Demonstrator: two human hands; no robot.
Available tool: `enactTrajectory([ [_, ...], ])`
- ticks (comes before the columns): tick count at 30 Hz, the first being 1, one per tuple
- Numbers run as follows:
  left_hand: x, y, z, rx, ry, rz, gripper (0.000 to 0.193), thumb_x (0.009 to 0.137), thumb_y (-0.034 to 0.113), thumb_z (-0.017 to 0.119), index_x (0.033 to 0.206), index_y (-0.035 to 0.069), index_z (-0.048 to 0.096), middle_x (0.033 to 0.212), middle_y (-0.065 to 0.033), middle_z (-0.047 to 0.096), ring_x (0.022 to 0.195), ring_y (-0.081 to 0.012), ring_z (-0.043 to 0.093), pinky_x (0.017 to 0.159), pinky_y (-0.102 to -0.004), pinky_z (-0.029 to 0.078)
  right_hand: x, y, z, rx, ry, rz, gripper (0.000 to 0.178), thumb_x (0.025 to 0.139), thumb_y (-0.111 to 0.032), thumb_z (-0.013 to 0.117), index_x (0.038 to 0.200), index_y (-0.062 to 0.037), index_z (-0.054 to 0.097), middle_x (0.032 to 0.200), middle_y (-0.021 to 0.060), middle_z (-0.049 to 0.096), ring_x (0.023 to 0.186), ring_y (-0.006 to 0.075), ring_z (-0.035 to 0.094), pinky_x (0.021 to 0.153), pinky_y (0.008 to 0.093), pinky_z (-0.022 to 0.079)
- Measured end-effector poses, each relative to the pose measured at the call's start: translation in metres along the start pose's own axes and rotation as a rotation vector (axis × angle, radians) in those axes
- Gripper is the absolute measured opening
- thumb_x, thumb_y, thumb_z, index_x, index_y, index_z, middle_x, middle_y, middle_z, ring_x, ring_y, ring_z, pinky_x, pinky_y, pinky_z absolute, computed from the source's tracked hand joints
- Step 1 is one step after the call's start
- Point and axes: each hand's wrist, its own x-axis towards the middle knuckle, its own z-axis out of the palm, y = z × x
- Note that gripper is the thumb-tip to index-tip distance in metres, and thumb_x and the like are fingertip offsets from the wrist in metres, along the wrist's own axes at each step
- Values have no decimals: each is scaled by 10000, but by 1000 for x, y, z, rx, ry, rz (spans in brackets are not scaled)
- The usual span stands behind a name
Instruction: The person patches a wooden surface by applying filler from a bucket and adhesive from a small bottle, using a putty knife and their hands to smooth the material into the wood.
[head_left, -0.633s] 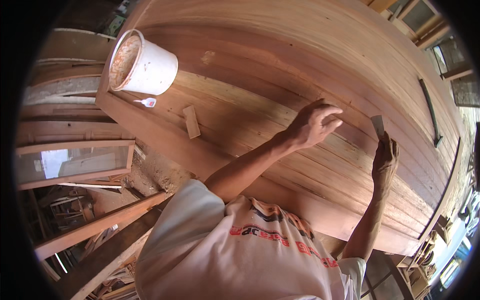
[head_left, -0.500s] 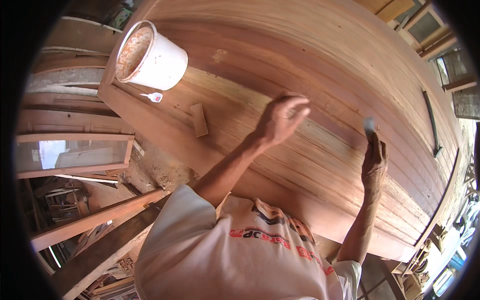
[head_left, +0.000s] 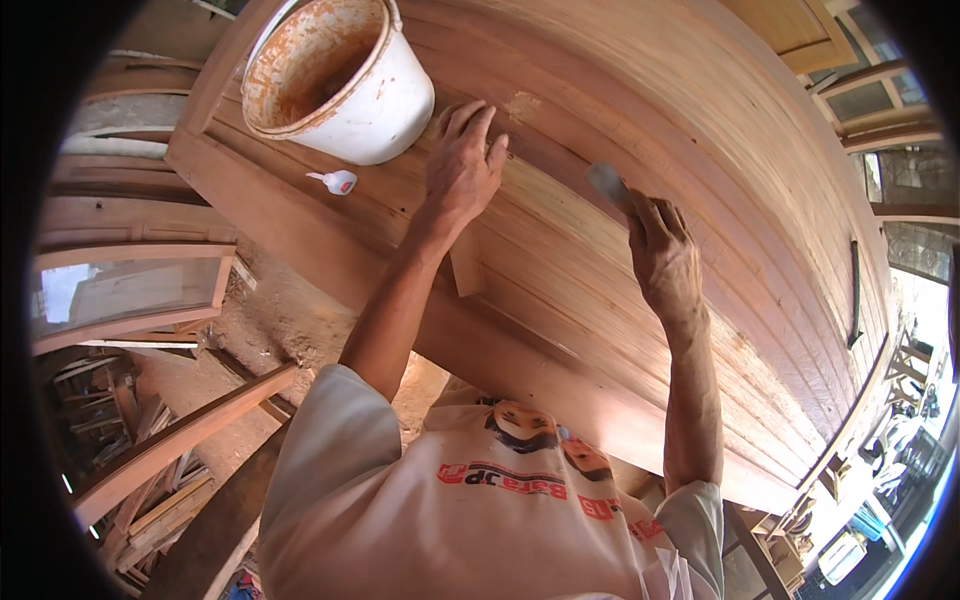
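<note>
Currently 1 scraper (head_left: 607,184), over 1 wooden panel (head_left: 560,290), gripped tight in right hand (head_left: 664,250); contact with panel unclear. Left hand (head_left: 464,172) half spread, empty, just beside 1 white bucket (head_left: 392,112). 1 small bottle (head_left: 341,182) near bucket, 1 wood strip (head_left: 467,270) partly behind left forearm (head_left: 395,310).

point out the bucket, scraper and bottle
bucket (head_left: 388,108): head view, on its white outer wall
scraper (head_left: 605,183): head view, on its grey blade
bottle (head_left: 342,182): head view, on its body

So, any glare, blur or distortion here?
Head view: the scraper in the right hand looks slightly blurred; daylight at the same view's right rim burns out white; there too, edges of the planked wooden panel bow.
</note>
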Motion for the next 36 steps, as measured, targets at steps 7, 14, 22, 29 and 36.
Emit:
enactTrajectory([
  [7, 11, -20, 10, -80, -36, 26, 456, 1023, 155, 746, 1428, -34, 653, 1520, -181, 549, 1397, -426, 528, 1167, -550, 474, 71, -27, 42, -70, -25, -51, 268, 1060, -123, 691, 1326, -96, 715, 1188, 111, 731, 1115, 332, 717, 928, 473, 628],
  [14, 15, -14, 4, -35, -135, -71, 620, 1032, 191, 716, 1591, 6, 522, 1708, -202, 386, 1491, -485, 423, 1213, -587, 414, 87, -33, 45, -111, -110, 48, 273, 1062, -100, 666, 1328, -76, 723, 1158, 129, 718, 1092, 349, 709, 926, 477, 618],
  [22, 36, -21, 7, 50, -183, 45, 574, 1009, 209, 683, 1539, 5, 599, 1675, -196, 475, 1569, -444, 367, 1254, -614, 357, 109, -28, 52, -107, -207, 17, 276, 1063, -87, 631, 1316, -66, 739, 1149, 158, 700, 1061, 370, 717, 885, 484, 614],
  [29, 43, -36, 17, -38, -218, 93, 533, 1031, 215, 644, 1525, 14, 627, 1674, -218, 483, 1583, -480, 358, 1301, -627, 311, 126, -25, 65, -98, -197, -26, 308, 1051, -71, 632, 1340, -58, 736, 1147, 162, 704, 1076, 362, 721, 891, 473, 623],
  [36, 43, -34, 13, -27, -238, 80, 534, 1031, 223, 647, 1535, 47, 630, 1686, -210, 457, 1580, -471, 362, 1307, -615, 310, 130, -25, 68, -62, -238, 25, 345, 1049, -71, 633, 1378, -53, 735, 1161, 161, 709, 1128, 346, 716, 928, 472, 627],
])
